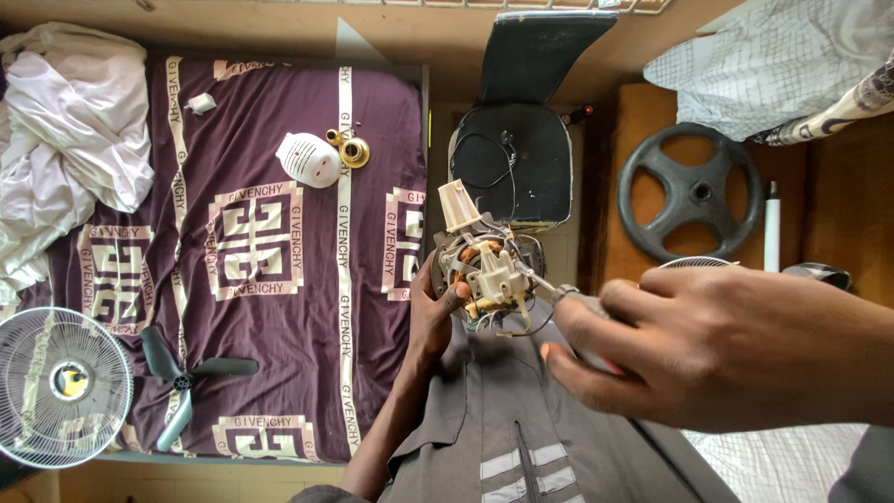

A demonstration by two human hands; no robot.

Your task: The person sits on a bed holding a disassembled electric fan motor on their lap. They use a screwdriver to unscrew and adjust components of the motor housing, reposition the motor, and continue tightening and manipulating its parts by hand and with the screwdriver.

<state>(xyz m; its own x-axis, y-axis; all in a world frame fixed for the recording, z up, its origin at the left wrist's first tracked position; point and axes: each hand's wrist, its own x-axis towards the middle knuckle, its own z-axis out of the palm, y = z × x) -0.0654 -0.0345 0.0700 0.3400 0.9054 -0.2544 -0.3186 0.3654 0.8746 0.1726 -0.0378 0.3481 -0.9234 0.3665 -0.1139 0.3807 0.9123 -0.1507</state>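
The fan motor (486, 275) is in the middle, held up over the person's lap, just in front of a black fan base (512, 163). It is open, with brown wire coils, thin loose wires and a cream plastic part sticking up on top. The left hand (436, 312) has its grip closed around the motor's left side, thumb pressed on the front. The right hand (689, 345) has its grip closed tight on a screwdriver (545, 284), and the metal tip touches the middle of the motor.

To the left is a bed with a purple sheet (279, 307). On it lie a white motor cover (309, 160), a small gold cap (354, 151), a grey fan blade (182, 382) and a white wire fan guard (60, 387). To the right, on the wooden floor, sits a round black stand base (691, 191).
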